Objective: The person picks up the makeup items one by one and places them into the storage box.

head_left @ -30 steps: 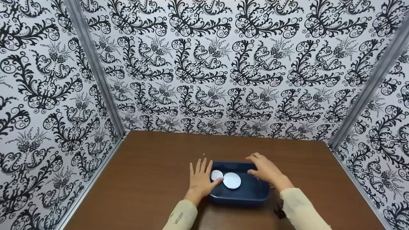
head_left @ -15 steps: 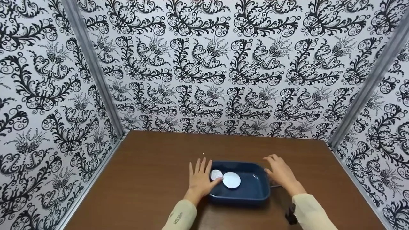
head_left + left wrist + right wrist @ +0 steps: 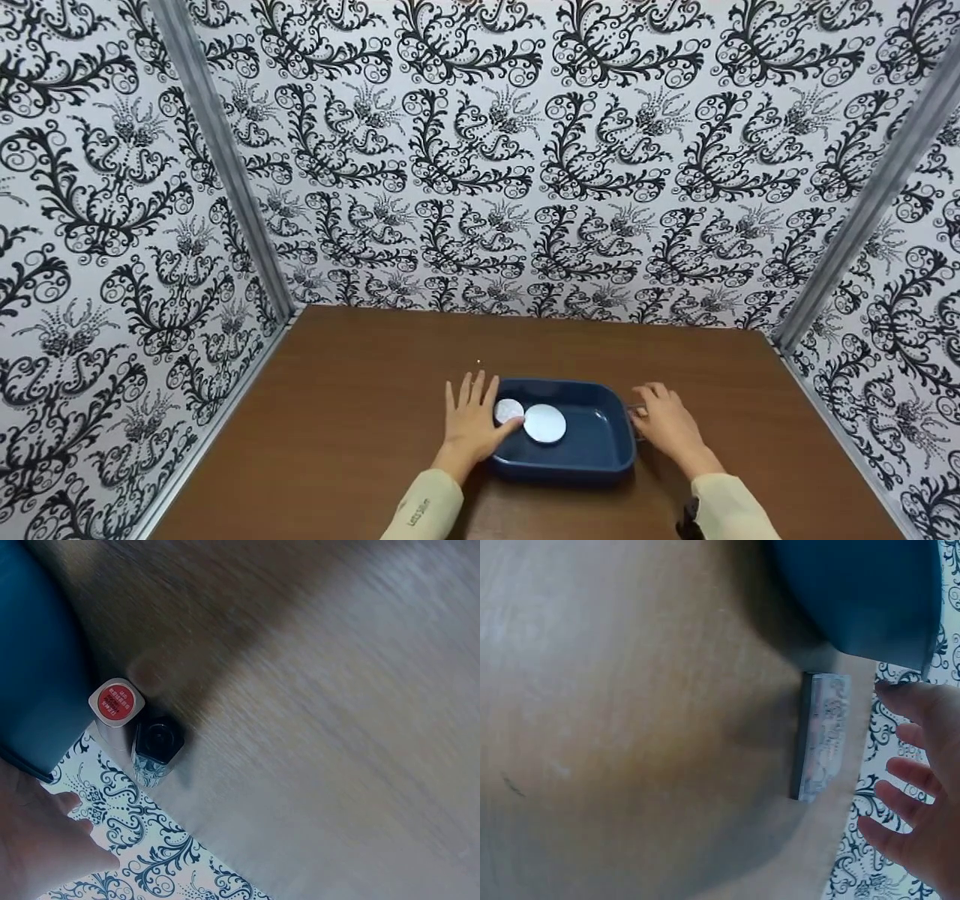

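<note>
A deep blue rectangular dish stands on the table, holding a small speckled white disc and a larger pale round disc. My left hand rests with spread fingers along the dish's left rim, its thumb overlapping the small disc. Just outside the right wall, my right hand reaches down with loosely bent fingers. Close to it, a flat clear case with a dark side stands on the table; in the right wrist view, the fingers are parted and apart from the case.
Beside the dish, in the left wrist view, stand a squarish tube with a red label and a small bottle with a black cap; the left hand hides them in the head view. Patterned walls enclose the brown table.
My right hand has moved from over the dish to the right, then lowered beside the right wall near the clear case. The left hand and both discs have stayed put.
</note>
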`<move>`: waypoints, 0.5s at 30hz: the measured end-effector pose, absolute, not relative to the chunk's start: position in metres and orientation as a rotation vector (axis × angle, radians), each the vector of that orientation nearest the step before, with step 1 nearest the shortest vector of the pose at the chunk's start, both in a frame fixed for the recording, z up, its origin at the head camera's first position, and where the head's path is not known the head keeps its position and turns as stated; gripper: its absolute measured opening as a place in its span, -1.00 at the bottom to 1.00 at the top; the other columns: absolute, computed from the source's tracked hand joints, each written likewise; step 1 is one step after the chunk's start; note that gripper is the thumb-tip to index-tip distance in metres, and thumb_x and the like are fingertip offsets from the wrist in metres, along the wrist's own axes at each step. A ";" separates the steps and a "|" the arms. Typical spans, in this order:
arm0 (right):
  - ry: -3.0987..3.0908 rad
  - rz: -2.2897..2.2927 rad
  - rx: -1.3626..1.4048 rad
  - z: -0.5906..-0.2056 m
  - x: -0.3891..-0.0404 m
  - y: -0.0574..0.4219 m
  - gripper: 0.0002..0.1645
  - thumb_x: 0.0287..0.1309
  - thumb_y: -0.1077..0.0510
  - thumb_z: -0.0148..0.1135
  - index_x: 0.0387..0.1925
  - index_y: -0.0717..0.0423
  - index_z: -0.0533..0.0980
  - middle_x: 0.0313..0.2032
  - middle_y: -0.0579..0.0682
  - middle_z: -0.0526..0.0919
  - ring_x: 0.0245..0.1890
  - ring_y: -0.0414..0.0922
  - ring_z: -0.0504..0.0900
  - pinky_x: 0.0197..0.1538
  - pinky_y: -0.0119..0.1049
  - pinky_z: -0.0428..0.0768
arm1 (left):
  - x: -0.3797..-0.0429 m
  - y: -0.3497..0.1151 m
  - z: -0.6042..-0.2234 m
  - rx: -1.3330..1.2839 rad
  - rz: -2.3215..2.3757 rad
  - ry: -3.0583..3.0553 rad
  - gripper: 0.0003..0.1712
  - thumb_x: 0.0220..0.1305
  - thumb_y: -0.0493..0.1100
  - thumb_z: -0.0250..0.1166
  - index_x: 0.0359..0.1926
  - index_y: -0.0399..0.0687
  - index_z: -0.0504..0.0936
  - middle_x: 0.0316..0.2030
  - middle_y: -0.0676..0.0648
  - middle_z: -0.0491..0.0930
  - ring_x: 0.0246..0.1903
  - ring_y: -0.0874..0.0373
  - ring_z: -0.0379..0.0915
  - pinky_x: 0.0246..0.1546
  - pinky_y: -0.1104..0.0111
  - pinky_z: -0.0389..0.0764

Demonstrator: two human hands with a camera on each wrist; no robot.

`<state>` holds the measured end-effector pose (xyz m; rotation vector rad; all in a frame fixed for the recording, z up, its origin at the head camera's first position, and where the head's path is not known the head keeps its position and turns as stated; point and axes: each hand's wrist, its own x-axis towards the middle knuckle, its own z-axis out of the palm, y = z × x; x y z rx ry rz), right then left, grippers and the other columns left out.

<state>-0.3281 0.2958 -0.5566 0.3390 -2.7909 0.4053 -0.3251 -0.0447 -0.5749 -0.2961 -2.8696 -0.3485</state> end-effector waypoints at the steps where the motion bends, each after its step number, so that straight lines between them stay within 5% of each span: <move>1: -2.799 0.407 0.338 -0.558 -0.327 0.296 -0.46 0.10 0.20 0.40 0.13 0.26 0.53 0.11 0.32 0.51 0.05 0.30 0.52 -0.01 0.19 0.61 | -0.325 -0.045 -0.575 -0.299 -0.346 -2.859 0.04 0.18 0.58 0.02 0.51 0.10 0.23 0.50 -0.14 0.21 0.52 -0.14 0.05 0.48 -0.22 -0.06; 15: -2.871 0.460 0.284 -0.577 -0.323 0.297 -0.33 0.13 0.21 0.35 0.28 0.29 0.43 0.19 0.38 0.46 0.13 0.36 0.48 0.07 0.25 0.56 | -0.325 -0.044 -0.577 -0.294 -0.349 -2.862 0.03 0.19 0.58 0.02 0.51 0.10 0.23 0.50 -0.13 0.22 0.52 -0.13 0.05 0.49 -0.22 -0.06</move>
